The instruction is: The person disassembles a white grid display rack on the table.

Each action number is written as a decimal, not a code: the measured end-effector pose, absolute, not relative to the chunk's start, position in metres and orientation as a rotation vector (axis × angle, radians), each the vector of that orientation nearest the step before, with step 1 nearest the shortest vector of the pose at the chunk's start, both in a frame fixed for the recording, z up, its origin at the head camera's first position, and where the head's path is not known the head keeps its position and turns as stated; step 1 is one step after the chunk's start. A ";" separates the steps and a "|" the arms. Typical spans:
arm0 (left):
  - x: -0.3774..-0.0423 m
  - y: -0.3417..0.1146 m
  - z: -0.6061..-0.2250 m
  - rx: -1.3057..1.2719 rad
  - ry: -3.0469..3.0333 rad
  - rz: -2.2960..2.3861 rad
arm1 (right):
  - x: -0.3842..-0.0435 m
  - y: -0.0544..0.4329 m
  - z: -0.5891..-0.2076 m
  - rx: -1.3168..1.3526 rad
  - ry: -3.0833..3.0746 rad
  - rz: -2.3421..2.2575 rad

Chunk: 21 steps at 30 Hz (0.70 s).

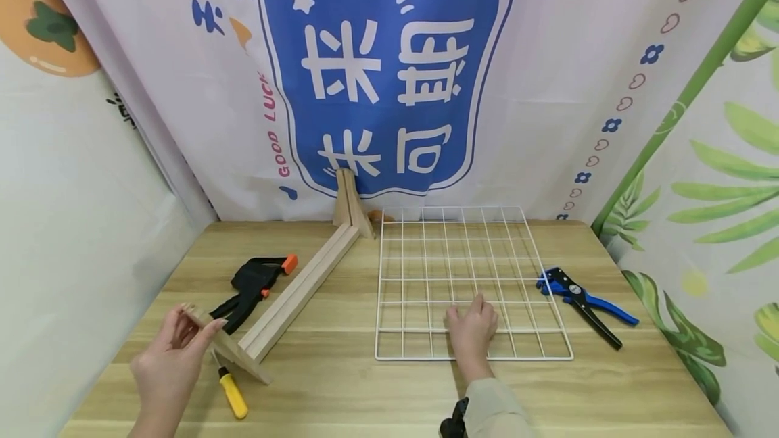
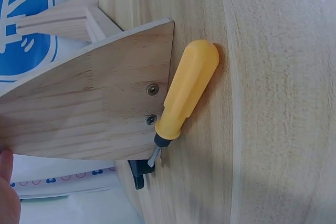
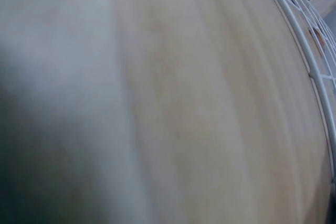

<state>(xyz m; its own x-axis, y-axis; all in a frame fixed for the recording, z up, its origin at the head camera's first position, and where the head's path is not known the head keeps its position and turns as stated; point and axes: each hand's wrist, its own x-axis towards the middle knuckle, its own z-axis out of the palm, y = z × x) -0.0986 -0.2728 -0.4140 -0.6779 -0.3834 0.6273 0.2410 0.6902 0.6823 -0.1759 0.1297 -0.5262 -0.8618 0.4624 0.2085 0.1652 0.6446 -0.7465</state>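
Observation:
My left hand (image 1: 167, 357) pinches the upper end of a wooden end piece on a wooden stand (image 1: 307, 289). In the left wrist view this end piece (image 2: 100, 93) shows two screws near its lower edge, and only a bit of the hand is in sight. A screwdriver (image 1: 233, 394) with a yellow handle lies on the table beside it. My right hand (image 1: 473, 333) has its fingers curled at the near part of a white wire grid panel (image 1: 414, 358), gripping its wires. The right wrist view catches only the panel's edge (image 3: 299, 30), not the fingers.
A black clamp (image 1: 252, 289) with orange pads lies left of the stand. Blue-and-black wire strippers (image 1: 584, 303) lie at the right, partly under the panel's edge. Behind the wooden table (image 1: 341, 397) hangs a printed cloth (image 1: 535, 86).

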 end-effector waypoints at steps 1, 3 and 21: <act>-0.099 -0.273 -0.414 0.115 -2.098 -0.998 | -0.176 0.130 -0.526 -0.501 -2.488 1.070; -0.099 -0.273 -0.413 0.139 -2.096 -1.030 | -0.177 0.129 -0.526 -0.508 -2.497 1.058; -0.098 -0.269 -0.413 0.172 -2.093 -1.043 | -0.176 0.129 -0.524 -0.519 -2.546 1.044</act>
